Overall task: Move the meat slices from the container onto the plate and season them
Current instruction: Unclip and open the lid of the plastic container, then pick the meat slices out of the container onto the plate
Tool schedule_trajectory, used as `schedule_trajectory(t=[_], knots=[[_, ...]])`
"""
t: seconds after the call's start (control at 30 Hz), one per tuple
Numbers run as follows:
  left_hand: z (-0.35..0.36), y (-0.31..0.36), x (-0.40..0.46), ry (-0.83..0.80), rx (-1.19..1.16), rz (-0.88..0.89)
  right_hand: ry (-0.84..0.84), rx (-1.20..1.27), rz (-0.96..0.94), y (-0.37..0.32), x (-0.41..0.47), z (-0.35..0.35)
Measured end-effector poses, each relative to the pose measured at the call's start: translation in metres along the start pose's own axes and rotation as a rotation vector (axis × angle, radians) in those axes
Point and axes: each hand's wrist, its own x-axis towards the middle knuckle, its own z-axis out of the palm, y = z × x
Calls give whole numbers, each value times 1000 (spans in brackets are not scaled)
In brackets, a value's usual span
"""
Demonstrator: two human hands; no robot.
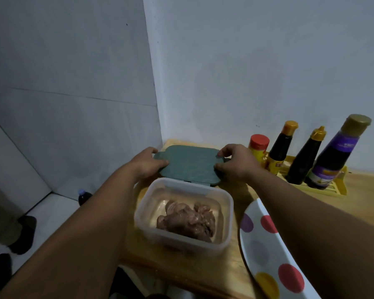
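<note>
A clear plastic container [146, 214] stands uncovered on the wooden table, with a heap of brown meat slices [187, 221] inside. Just behind it lies its green lid [190, 164], flat near the wall corner. My left hand [148, 161] grips the lid's left end and my right hand [235, 161] grips its right end. A white plate with red, purple and yellow dots [261, 251] sits to the right of the container, partly under my right forearm.
A yellow tray [330, 189] at the back right holds a red-capped spice jar [258, 146] and three dark sauce bottles [281, 147]. The table's left edge drops to a white floor with a bottle [83, 196] and dark shoes [25, 234].
</note>
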Motion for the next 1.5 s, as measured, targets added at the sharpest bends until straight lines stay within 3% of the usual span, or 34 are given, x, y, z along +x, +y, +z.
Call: schedule_trajectory(t=[0.47, 0.8, 1.13, 1.5], knots=[[7, -1, -5, 23, 340, 34, -64, -109, 10, 7, -4, 15], [-10, 15, -50, 99, 278, 124, -39, -283, -117, -24, -32, -9], [-17, 38, -113, 120, 280, 217, -26, -309, -194, -56, -81, -34], [3, 42, -155, 39, 431, 324, -226, -355, -252, -71, -124, -23]])
